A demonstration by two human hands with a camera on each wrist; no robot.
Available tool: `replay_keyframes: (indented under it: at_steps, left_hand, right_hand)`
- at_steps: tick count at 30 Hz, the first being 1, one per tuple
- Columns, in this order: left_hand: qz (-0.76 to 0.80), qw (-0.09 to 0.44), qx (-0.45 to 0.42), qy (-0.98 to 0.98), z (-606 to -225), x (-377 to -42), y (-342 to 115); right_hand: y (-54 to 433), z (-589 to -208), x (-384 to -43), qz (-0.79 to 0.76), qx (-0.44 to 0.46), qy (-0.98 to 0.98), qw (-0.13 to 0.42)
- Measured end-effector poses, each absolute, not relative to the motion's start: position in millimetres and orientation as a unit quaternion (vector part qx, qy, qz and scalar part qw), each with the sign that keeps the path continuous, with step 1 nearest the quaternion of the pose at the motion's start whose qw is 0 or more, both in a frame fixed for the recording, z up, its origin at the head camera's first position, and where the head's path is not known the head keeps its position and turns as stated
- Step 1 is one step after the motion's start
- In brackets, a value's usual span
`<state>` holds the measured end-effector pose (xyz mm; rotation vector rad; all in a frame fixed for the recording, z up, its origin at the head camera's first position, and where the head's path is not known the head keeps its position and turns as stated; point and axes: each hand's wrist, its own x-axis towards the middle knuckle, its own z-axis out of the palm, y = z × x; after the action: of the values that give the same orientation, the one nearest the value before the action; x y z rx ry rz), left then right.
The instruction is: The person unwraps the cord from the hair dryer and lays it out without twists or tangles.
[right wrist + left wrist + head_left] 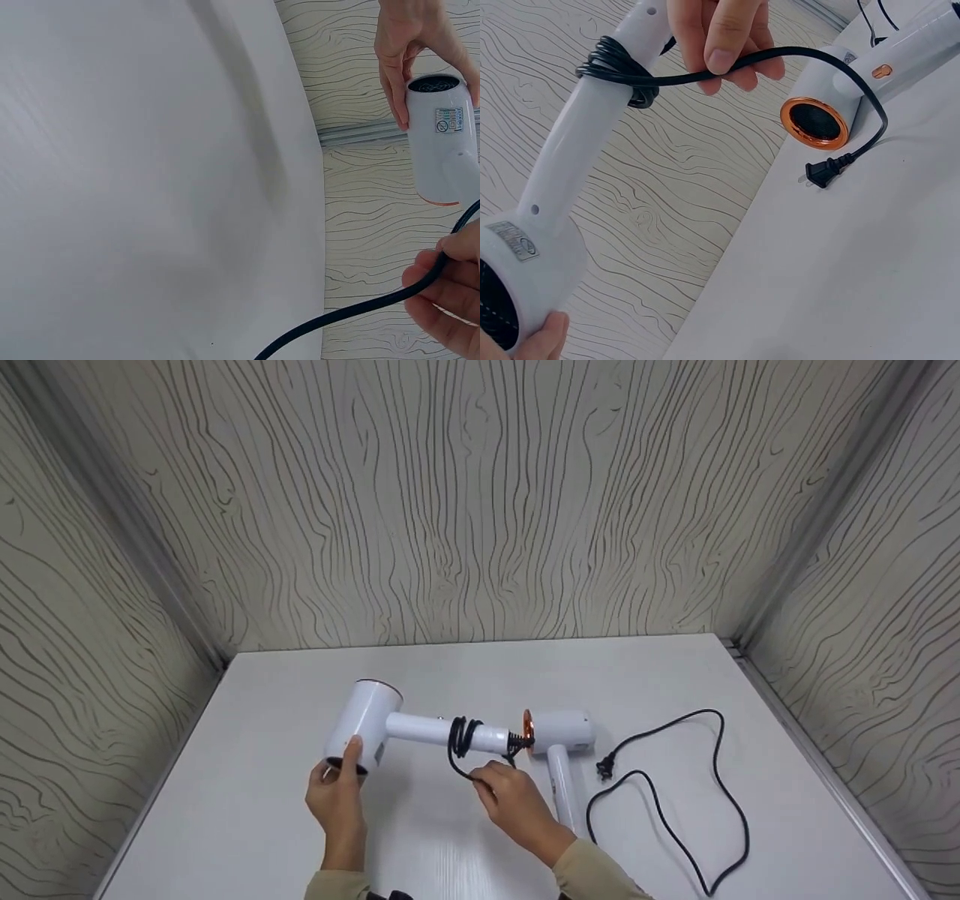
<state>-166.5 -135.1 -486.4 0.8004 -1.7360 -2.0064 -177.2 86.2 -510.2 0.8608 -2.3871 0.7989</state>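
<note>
My left hand (339,806) grips the barrel of a white hair dryer (367,716) at its dark open end, holding it above the table with the handle pointing right. A black cord (459,739) is wound in several turns around that handle. Thumb and fingers of my right hand (517,802) pinch the cord just below the handle's end. In the left wrist view, the pinched cord (795,50) runs past the right hand (724,34) and ends in a loose two-pin plug (823,172). The right wrist view shows the left hand (405,37) around the barrel, beside its label.
A second white hair dryer (566,727) with an orange rim lies on the white table (285,690), just beyond my right hand. Its black cord (745,817) loops loosely to the right, near a plug (604,767). Wood-patterned walls (480,510) enclose the table's back and sides.
</note>
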Motion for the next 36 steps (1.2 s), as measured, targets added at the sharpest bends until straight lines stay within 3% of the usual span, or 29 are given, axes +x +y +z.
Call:
replay_keyframes:
  at_steps: [36]
  left_hand:
    - [-0.664, 0.215, 0.306, -0.648, -503, -169, -150]
  right_hand:
    - [117, -501, -182, 0.282, 0.397, -0.809, 0.331]
